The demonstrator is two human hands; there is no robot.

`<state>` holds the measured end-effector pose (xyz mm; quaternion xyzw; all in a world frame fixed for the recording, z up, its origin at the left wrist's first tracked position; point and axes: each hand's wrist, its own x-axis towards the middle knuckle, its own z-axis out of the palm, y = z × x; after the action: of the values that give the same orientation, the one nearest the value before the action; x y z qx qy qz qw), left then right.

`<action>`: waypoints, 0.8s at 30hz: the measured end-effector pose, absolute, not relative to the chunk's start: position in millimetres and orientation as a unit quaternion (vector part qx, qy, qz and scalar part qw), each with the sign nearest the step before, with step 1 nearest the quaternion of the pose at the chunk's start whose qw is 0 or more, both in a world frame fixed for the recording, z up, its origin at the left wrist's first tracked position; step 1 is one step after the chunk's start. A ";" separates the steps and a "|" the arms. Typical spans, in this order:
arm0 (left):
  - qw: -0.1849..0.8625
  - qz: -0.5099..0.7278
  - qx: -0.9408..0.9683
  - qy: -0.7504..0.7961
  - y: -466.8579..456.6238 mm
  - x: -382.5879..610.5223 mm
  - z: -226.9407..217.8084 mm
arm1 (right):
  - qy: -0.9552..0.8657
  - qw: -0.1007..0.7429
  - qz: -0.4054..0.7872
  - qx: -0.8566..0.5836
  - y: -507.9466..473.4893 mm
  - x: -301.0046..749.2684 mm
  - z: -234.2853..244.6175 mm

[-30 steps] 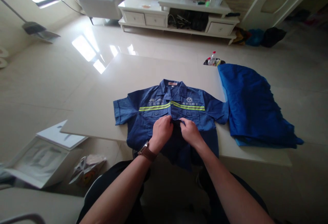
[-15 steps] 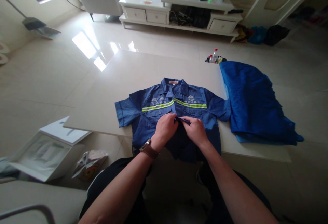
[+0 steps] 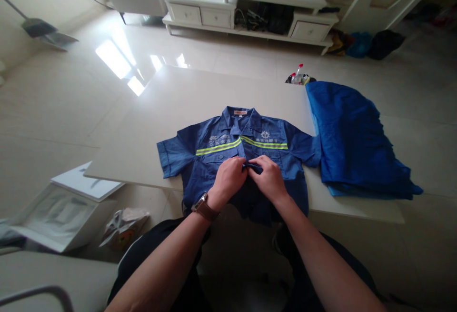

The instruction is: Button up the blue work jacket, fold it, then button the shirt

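A dark blue short-sleeved work shirt (image 3: pixel 200 135) lies front side up on the pale table (image 3: pixel 135 145), its collar away from me and its lower part hanging over the near edge. A yellow-and-grey reflective stripe crosses the chest below white printing. My left hand (image 3: pixel 231 175), with a watch (image 3: pixel 205 207) on the wrist, pinches the shirt's front opening just under the stripe. Close beside it, my right hand (image 3: pixel 267 175) also pinches the front edge, fingertips nearly meeting the left ones. Any button between the fingers is hidden.
Brighter blue folded cloth (image 3: pixel 360 145) covers the table's right end, touching the shirt's sleeve. Bottles with red caps (image 3: pixel 298 76) show behind the table. A white box (image 3: pixel 67 207) and a plastic bag (image 3: pixel 124 226) sit at lower left. A white cabinet (image 3: pixel 200 14) stands against the far wall.
My right fingers have shifted slightly along the shirt's front edge and curled in closer to the left fingertips. The shirt stays in place; the view has moved a little.
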<state>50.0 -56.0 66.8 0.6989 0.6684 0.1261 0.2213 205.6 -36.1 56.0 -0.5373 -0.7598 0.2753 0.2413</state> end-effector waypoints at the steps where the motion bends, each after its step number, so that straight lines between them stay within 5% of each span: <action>1: 0.220 0.127 0.701 0.666 -56.0 49.8 67.0 | -0.759 0.238 0.274 -0.540 -36.5 205.1 56.5; 9: 0.214 0.132 0.684 0.685 -56.3 49.1 69.2 | -0.773 0.184 0.246 -0.555 -40.2 205.0 61.7; 24: 0.190 0.142 0.686 0.688 -56.3 46.3 71.9 | -0.769 0.253 0.263 -0.524 -35.3 206.0 54.6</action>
<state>46.3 -56.3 71.9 0.6859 0.6881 0.1419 0.1896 206.0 -35.3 54.6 -0.5244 -0.7692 0.2633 0.2529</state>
